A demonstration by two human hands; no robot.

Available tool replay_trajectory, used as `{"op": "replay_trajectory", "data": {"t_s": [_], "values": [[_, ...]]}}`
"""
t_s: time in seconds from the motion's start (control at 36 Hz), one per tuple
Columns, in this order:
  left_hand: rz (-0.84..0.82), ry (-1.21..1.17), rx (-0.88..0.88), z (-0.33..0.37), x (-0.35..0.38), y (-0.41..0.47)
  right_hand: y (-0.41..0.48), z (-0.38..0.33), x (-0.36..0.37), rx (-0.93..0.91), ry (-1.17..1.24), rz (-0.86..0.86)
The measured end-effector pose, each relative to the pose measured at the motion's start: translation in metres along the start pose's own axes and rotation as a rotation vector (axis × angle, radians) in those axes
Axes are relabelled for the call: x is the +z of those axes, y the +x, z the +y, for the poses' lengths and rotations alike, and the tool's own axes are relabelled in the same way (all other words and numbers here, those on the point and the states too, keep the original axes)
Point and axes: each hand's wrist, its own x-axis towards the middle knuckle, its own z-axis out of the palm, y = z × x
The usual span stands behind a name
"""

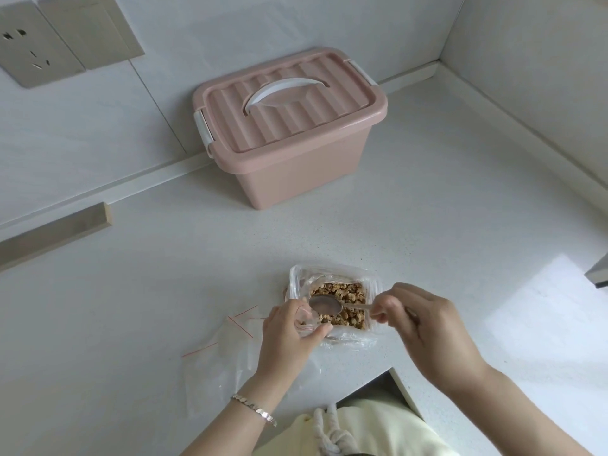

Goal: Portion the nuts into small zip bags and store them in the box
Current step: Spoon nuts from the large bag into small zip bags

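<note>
Fingers of the right hand pinch the handle of a metal spoon, its bowl poised over the nuts in a plastic-wrapped tray. The left hand grips a small clear zip bag, touching the tray's left edge. Spare zip bags lie flat on the surface further left. Far back near the wall stands the pink box, lid on.

I see a white counter carrying a lidded pink box by the back wall, a plastic-wrapped nut tub near the front edge, and flat zip bags just left of it.
</note>
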Motion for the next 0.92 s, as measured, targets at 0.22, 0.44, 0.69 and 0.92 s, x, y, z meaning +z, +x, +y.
{"op": "replay_trajectory", "data": {"t_s": [0.22, 0.44, 0.69, 0.92], "values": [[0.025, -0.210, -0.053, -0.005, -0.002, -0.003, -0.011, 0.042, -0.006, 0.384, -0.023, 0.121], [-0.029, -0.161, -0.088, -0.016, 0.001, -0.006, -0.030, 0.064, 0.014, 0.559, 0.053, 0.038], [-0.066, -0.100, -0.122, -0.022, 0.007, -0.008, -0.044, 0.081, 0.035, 0.986, 0.544, 0.294], [-0.071, -0.095, -0.119, -0.026, 0.008, -0.010, -0.048, 0.085, 0.026, 1.043, 0.650, 0.395]]}}
